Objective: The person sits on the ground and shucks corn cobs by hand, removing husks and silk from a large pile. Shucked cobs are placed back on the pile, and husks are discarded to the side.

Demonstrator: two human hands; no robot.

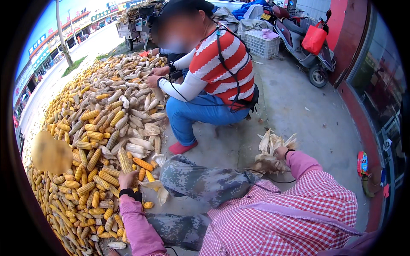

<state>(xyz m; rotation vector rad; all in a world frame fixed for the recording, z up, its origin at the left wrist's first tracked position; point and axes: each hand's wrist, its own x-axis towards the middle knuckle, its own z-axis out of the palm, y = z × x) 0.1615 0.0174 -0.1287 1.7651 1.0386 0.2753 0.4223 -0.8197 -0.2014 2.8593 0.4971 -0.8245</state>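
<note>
At the near edge of a big corn pile, my left hand [127,180] is closed round the lower end of a pale yellow corn cob [124,159] without its husk, which points away from me. My right hand [280,152] is stretched out to the right, its fingers closed at a bunch of dry corn husks [267,146]. More loose husks [267,164] lie on the ground under it. Bare yellow cobs [87,187] surround my left hand, and cobs still in pale husks [140,144] lie just beyond it.
A co-worker in a red and white striped top [224,64] squats ahead, hands at the pile. Behind stand a white plastic crate [261,45] and a scooter [299,42] with a red bag [314,39]. A glass front [380,89] runs along the right. A cable [277,181] crosses near my right arm.
</note>
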